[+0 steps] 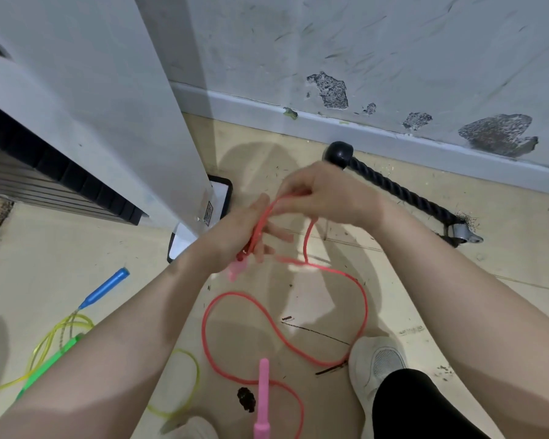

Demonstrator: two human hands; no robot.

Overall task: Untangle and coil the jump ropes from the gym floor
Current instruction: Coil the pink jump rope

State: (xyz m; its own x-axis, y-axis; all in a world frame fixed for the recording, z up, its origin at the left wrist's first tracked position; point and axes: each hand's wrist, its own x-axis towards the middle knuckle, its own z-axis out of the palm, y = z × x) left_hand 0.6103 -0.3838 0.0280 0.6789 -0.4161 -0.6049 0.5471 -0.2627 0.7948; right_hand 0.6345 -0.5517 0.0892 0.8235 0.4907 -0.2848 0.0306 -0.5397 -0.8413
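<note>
Head view. My left hand (235, 239) grips one pink handle (239, 270) of the red jump rope (358, 299), the fingers (279, 234) curled round the handle and the first turns of cord; the handle end is blurred below the palm. My right hand (324, 194) pinches a loop of the same cord just above the left hand, thumb and fingers closed on it. From the hands the cord drops to the floor (504, 280) and lies in open curves between my forearms, running down to the second pink handle (262, 403), which lies at the near edge of the floor beside a dark spot. My white shoe (377, 365) touches the outer curve of the cord on the right.

At the left edge of the floor lies a yellow jump rope (61, 331) with a blue handle (107, 288) and a green handle (56, 359), its cord partly under my left forearm. A black twisted rope (393, 188) with a ball end lies along the far wall. A white cabinet (114, 106) stands at the far left.
</note>
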